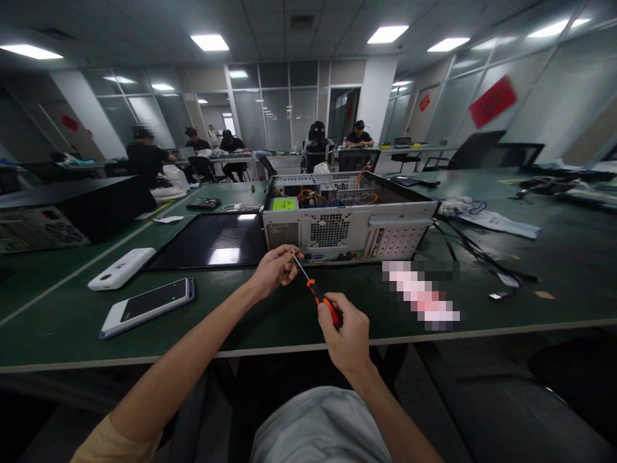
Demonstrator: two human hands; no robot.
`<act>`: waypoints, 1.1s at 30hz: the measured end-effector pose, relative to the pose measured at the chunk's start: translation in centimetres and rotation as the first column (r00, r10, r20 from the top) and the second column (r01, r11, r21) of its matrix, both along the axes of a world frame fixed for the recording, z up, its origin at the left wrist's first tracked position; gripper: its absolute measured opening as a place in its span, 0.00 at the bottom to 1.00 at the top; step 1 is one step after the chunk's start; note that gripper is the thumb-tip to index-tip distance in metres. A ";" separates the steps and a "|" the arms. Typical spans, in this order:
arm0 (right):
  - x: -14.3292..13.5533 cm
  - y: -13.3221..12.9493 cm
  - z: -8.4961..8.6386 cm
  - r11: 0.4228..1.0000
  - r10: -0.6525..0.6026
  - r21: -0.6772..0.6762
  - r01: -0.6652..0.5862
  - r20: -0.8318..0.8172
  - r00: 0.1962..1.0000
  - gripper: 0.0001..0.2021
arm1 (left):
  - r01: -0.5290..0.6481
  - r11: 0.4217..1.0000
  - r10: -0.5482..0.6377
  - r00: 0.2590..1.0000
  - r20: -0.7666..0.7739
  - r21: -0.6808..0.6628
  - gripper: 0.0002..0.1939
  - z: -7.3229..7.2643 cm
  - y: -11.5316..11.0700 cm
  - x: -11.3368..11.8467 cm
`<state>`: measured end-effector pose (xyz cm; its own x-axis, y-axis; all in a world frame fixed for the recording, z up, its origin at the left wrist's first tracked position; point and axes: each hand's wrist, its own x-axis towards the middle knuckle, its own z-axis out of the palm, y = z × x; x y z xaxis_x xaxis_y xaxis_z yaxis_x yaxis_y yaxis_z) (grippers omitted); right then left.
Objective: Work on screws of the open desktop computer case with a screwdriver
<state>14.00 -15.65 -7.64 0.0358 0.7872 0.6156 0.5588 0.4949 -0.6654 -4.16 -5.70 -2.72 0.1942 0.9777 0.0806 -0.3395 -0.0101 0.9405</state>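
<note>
A screwdriver with an orange and black handle is in the grip of my right hand, its shaft slanting up and to the left. Around the tip, the fingers of my left hand are pinched together; what they hold there is too small to name. Just behind both hands lies an opened computer case on its side, its rear panel with fan grille and ports facing me. Cables and a green-labelled part show inside it. A black side panel lies flat to the left of the case.
A white power bank and a phone-like device lie at the left. Another computer case stands farther left. Black cables and a white glove-like cloth lie right. Several people sit at tables behind.
</note>
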 end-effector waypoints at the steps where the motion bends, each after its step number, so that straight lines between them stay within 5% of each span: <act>1: 0.0 0.0 0.0 1.000 0.000 -0.006 0.000 -0.001 1.000 0.11 | -0.002 1.000 0.002 1.000 0.019 -0.007 0.10 0.1 0.0 0.0; 15: -0.1 0.0 0.3 0.999 -0.025 -0.023 0.024 -0.015 1.000 0.12 | 0.022 0.999 -0.016 0.992 0.123 -0.046 0.12 0.5 -0.1 -0.3; 21: -0.1 0.0 -0.1 0.999 -0.044 -0.009 0.044 -0.018 0.999 0.09 | 0.024 1.000 -0.024 0.998 0.051 0.012 0.17 0.0 0.4 -0.6; 33: -0.5 -0.1 0.5 0.909 -0.025 0.417 -0.012 0.082 0.996 0.08 | 0.107 0.994 -0.107 0.994 -0.004 -0.003 0.13 0.6 0.1 -0.6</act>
